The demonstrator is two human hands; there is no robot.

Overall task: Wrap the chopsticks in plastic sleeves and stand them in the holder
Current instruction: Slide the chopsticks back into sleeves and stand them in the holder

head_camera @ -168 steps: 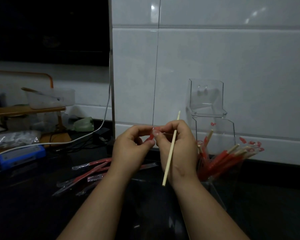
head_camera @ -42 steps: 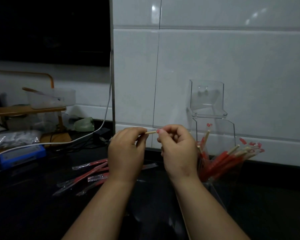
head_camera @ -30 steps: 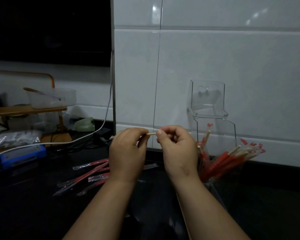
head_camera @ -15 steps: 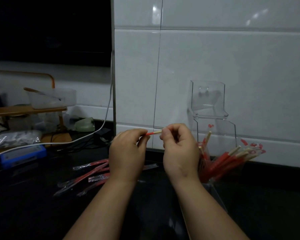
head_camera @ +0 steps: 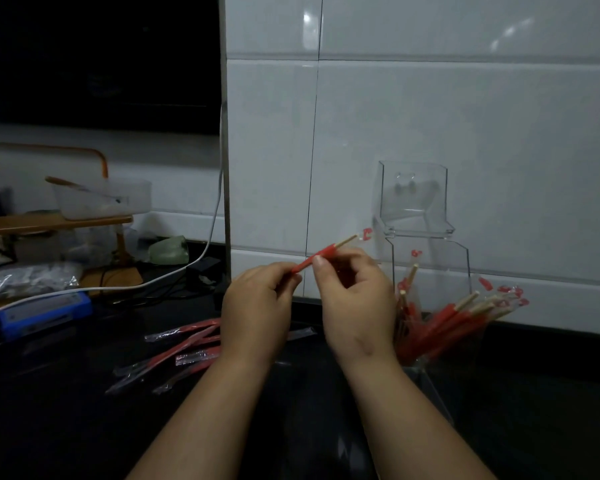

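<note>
A thin wooden chopstick in a red-and-clear plastic sleeve (head_camera: pixel 321 254) slants up to the right between my hands, its bare tip poking past the red part. My left hand (head_camera: pixel 257 310) pinches its lower end and my right hand (head_camera: pixel 352 292) pinches it with thumb and finger a little higher. To the right stands a clear plastic holder (head_camera: pixel 426 258) with its lid up, holding several sleeved chopsticks (head_camera: pixel 444 320) that lean right. Several empty red sleeves (head_camera: pixel 184 348) lie on the black counter to the left of my left arm.
A white tiled wall (head_camera: pixel 430 133) runs close behind the holder. At the far left are a blue box (head_camera: pixel 39 313), a white cable (head_camera: pixel 174 275), a clear tub (head_camera: pixel 101 199) on a wooden shelf and a plastic bag (head_camera: pixel 25 278).
The chopstick went from bare in my right hand to lying across both hands. Over the last second the sleeved stick slid out to the right, its tip now rising well past my right fingers.
</note>
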